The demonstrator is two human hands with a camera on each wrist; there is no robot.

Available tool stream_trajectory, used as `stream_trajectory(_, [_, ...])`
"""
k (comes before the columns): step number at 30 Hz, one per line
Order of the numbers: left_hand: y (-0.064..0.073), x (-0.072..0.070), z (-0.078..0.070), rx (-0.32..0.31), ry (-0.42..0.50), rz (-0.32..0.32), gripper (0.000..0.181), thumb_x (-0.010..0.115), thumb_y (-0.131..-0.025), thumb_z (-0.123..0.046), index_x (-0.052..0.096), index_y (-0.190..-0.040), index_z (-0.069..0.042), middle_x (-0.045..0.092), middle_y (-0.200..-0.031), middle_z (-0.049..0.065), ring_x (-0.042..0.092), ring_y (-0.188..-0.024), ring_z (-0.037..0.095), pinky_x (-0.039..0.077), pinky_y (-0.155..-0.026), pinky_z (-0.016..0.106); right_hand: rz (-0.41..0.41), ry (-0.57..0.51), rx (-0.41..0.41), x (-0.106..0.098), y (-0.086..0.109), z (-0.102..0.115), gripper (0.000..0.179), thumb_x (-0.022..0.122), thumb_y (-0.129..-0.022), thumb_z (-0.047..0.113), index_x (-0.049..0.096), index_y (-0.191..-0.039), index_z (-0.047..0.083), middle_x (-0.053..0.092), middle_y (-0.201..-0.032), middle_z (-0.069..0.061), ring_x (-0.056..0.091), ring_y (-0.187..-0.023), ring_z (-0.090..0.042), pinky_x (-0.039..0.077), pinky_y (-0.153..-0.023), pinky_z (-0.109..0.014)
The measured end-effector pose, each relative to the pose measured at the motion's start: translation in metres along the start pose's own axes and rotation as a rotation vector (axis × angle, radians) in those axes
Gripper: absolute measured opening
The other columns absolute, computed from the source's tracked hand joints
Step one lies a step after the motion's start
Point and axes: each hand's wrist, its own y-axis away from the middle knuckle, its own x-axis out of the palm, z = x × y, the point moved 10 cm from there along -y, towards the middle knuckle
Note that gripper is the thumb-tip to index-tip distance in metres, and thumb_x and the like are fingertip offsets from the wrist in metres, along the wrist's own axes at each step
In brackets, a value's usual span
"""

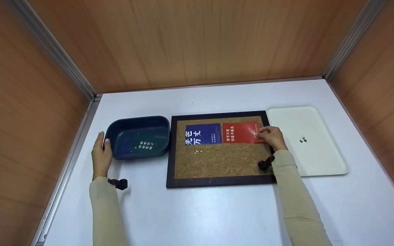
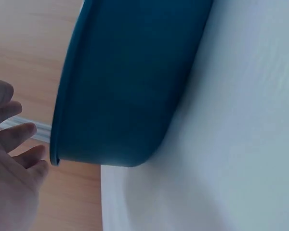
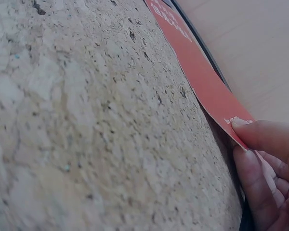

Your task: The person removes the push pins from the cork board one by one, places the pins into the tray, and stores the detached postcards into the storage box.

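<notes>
My right hand (image 1: 273, 137) pinches the right end of a red card (image 1: 240, 132) with white characters, thumb on its face and a finger beneath, as the right wrist view shows. The card lies over the upper right of a black-framed cork board (image 1: 224, 160), its held end lifted slightly off the cork. Left of it on the board lies a blue card (image 1: 202, 134) with white characters. My left hand (image 1: 102, 155) is beside the left end of a dark blue basin (image 1: 139, 157), fingers extended near its rim. Inside the basin lies a dark card (image 1: 142, 141) with white characters.
Several small clear pins (image 1: 198, 151) sit on the cork below the blue card. To the right, a white tray (image 1: 323, 157) holds a small cluster of metallic pieces (image 1: 303, 139). Wooden panels (image 1: 197, 44) enclose the white table (image 1: 197, 215) at the back and sides.
</notes>
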Motion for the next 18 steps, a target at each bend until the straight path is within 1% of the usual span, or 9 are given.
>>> stream_trajectory(3, [0.001,0.002,0.011,-0.057,0.025,0.034,0.055,0.031,-0.105,-0.031,0.019,-0.154,-0.01,0.015,-0.161,0.009,0.012,-0.149,0.023,0.014,-0.123,0.039,0.003,0.004,0.003,0.001,0.0,0.0,0.033,0.062,-0.09,0.012,0.06,-0.119,-0.004,0.064,-0.11,-0.016,0.062,-0.076,-0.006,0.055,-0.067,-0.018])
stream_trajectory(6, [0.0,0.004,0.018,-0.087,0.042,0.048,0.056,0.029,-0.105,-0.033,0.017,-0.155,-0.01,0.015,-0.161,0.009,0.013,-0.149,0.024,0.015,-0.123,0.039,0.002,0.008,0.002,0.001,0.0,-0.001,0.034,0.062,-0.09,0.012,0.06,-0.12,-0.004,0.063,-0.112,-0.017,0.062,-0.078,-0.006,0.055,-0.068,-0.017])
stream_trajectory(13, [-0.004,0.005,0.029,-0.102,0.027,0.034,0.052,0.026,-0.106,-0.024,0.02,-0.153,-0.002,0.02,-0.159,0.018,0.017,-0.148,0.03,0.017,-0.122,0.041,-0.011,0.003,0.004,0.0,-0.002,-0.003,0.032,0.063,-0.088,0.012,0.062,-0.116,-0.003,0.065,-0.099,-0.009,0.062,-0.073,-0.005,0.054,-0.065,-0.017])
stream_trajectory(18, [-0.005,0.006,0.031,-0.105,0.018,0.032,0.049,0.026,-0.106,-0.015,0.022,-0.15,0.004,0.023,-0.156,0.024,0.019,-0.146,0.035,0.018,-0.121,0.043,-0.02,0.014,-0.001,-0.001,-0.002,-0.003,0.031,0.063,-0.088,0.012,0.062,-0.116,-0.004,0.064,-0.099,-0.01,0.06,-0.072,-0.005,0.054,-0.064,-0.016])
